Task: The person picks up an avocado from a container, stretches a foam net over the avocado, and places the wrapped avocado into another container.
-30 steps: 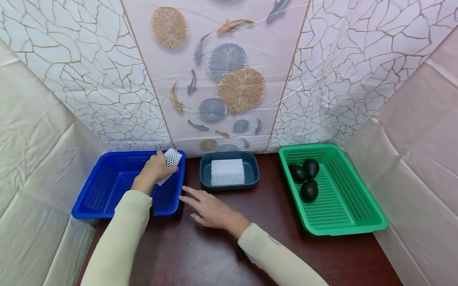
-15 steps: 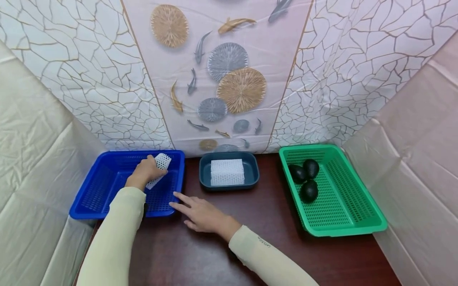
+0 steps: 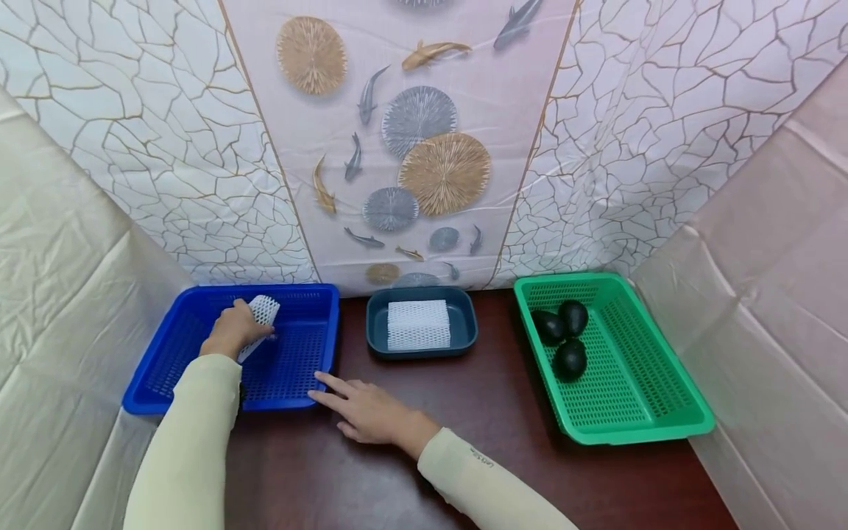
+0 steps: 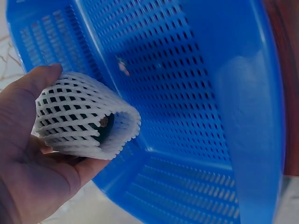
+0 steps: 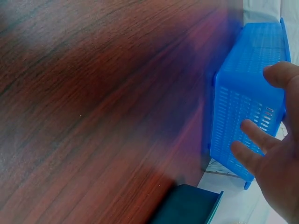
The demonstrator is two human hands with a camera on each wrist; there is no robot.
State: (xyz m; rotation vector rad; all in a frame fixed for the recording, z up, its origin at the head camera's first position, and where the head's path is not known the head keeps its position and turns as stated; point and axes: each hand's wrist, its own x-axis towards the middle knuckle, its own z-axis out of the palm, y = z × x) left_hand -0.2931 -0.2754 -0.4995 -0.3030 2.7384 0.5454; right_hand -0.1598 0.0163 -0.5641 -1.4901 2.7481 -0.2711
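Observation:
Over the blue basket [image 3: 281, 405], my left hand [image 3: 232, 329] grips a white foam net [image 3: 263, 311]. In the left wrist view the net [image 4: 79, 112] wraps a dark green round item [image 4: 106, 128], with the thumb and fingers of my left hand [image 4: 37, 154] curled round it. My right hand [image 3: 374, 414] has its fingers spread beside the basket's near right corner; whether they touch the rim I cannot tell. The right wrist view shows my right hand [image 5: 280, 158] holding nothing, near the blue basket's side [image 5: 243, 107].
A dark teal tray [image 3: 422, 355] with another white foam net [image 3: 418, 324] stands in the middle. To the right, a green basket [image 3: 639, 434] holds three dark, rounded items [image 3: 570, 359]. A brown table [image 3: 464, 412] lies under them, with cloth walls around.
My left hand has moved left across the blue basket with the netted item. My right hand has shifted slightly left and nearer the front, its fingers still spread.

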